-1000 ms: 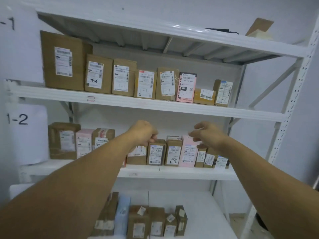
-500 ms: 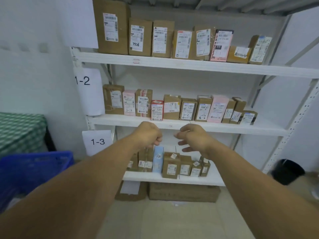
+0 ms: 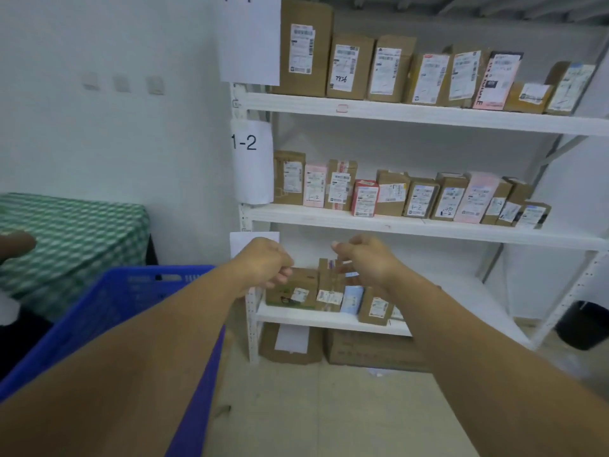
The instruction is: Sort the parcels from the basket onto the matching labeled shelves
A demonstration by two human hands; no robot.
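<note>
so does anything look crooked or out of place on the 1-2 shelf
Mostly tidy. The red parcel leans and sits forward of the row, and the small brown parcel at the right end looks slanted. The 1-2 sign bulges away from its post.

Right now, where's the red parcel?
Head view: the red parcel stands left-centre on the 1-2 shelf, between a taped brown box and a plain brown box.

One head-worn view — looking forward and slightly down, close to the white shelves (image 3: 425,225), blue basket (image 3: 108,311) at lower left.
</note>
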